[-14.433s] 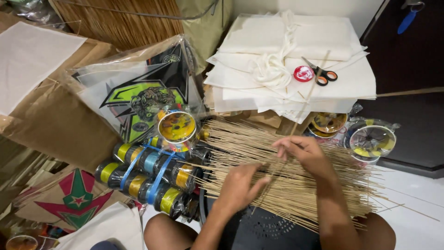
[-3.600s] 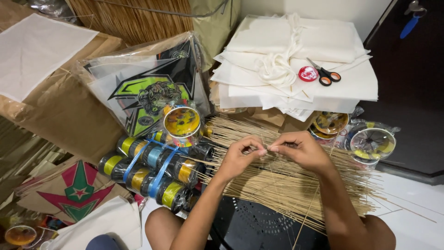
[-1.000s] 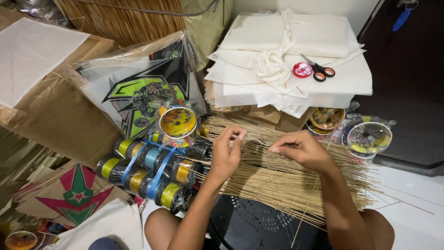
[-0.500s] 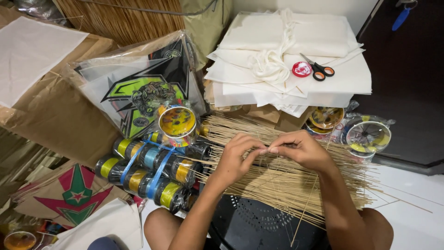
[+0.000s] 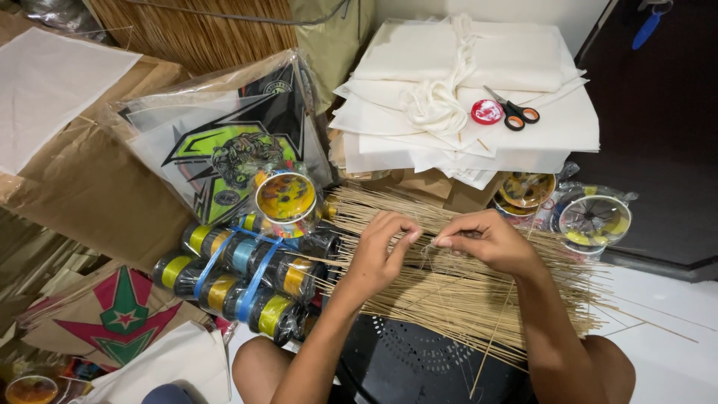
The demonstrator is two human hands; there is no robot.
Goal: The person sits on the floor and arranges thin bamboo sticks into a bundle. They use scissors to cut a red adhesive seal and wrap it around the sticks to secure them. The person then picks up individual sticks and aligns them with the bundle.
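**Two hands pinching something fine over a loose bundle of sticks**

Both hands meet above the middle of a spread of thin bamboo sticks (image 5: 479, 292) that lies across a black perforated stool (image 5: 419, 366) and the person's lap. The left hand (image 5: 378, 251) has its fingers curled with the tips drawn together, and the right hand (image 5: 490, 241) pinches thumb against forefinger; between them seems to run a thin thread or a single stick, too fine to tell which.

The likeliest trouble is the sticks themselves. They lie unbound and fanned, some ends jutting past the stool's edge toward the white floor (image 5: 673, 322), so a tug or a shifted knee could set them sliding off. One stick (image 5: 493, 337) already hangs steeply down. A hard pinch could snap so slender a piece.

Just left of the bundle, spools of line strapped with blue tape (image 5: 239, 280) sit stacked, one spool (image 5: 286, 198) perched on top; a nudge from the left forearm might topple it.
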